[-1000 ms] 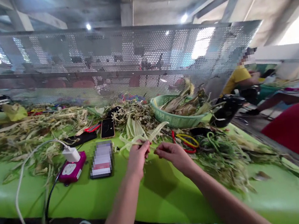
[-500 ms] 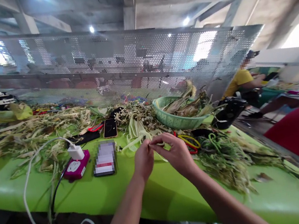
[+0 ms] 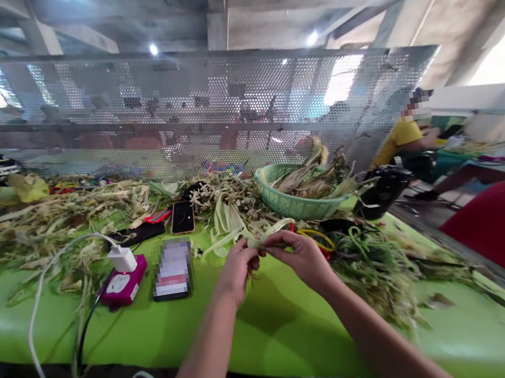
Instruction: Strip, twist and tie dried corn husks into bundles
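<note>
Above the green tabletop [image 3: 275, 332], my left hand [image 3: 238, 271] and my right hand [image 3: 303, 261] meet. Both pinch a pale green corn husk strip [image 3: 255, 240], which shows between their fingertips and loops up over my right fingers. Some of it is hidden behind the fingers. Just beyond lie more pale husk strips [image 3: 227, 220]. Close by my right hand are yellow-handled scissors or a yellow loop, I cannot tell which [image 3: 313, 235], and a tangle of green strips [image 3: 373, 259].
A green basket [image 3: 284, 204] holds dried husks. Left of my hands are a phone [image 3: 173, 270], a second phone [image 3: 183, 217] and a magenta power socket [image 3: 126, 282] with a white cable. Husks [image 3: 69, 211] cover the back left. A person in yellow [image 3: 400, 138] sits at right.
The pale strip now shows between my fingertips, where it was mostly hidden. My left hand has turned and its fingers curl more. The whole view has shifted slightly.
</note>
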Motion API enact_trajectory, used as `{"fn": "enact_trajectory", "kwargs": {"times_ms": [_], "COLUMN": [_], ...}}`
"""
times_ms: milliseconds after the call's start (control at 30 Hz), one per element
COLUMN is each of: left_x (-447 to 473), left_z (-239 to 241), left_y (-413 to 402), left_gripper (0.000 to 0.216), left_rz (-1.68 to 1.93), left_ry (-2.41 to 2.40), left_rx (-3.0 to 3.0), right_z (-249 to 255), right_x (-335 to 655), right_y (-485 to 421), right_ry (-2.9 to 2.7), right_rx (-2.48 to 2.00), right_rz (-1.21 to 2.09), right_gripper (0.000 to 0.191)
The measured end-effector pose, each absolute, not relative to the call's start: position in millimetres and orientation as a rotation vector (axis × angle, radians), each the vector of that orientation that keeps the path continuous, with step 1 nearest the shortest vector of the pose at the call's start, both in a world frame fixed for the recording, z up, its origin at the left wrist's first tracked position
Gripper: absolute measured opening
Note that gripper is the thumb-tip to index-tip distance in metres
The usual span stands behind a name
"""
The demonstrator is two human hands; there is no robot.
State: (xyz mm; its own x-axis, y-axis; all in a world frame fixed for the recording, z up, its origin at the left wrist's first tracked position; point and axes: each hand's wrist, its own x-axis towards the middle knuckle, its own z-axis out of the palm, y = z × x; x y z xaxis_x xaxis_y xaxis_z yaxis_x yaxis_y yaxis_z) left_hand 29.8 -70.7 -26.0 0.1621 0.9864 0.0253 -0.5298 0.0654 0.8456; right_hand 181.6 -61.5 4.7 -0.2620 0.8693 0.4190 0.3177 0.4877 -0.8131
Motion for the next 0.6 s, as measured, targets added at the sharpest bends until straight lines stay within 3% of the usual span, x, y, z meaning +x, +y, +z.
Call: {"fn": "enact_trajectory", "kwargs": {"times_ms": [300, 600], "left_x": [29.9, 25.8], "left_z": [-24.9, -21.7], "left_y": [-71.6, -71.6], "left_gripper": [0.025, 0.028], "left_rz": [1.281, 1.23], "left_ry": [0.788, 0.712], "left_rx": [0.923, 0.739], "right_z": [5.4, 6.4], "right_x": [185.5, 191.4], "right_y": [-64.0, -63.0], "right_ry": [-1.827, -2.104], "right_rx": [-0.963, -0.854], "right_rz": [0.862, 0.504], "right_gripper": [0.014, 0.031]}}
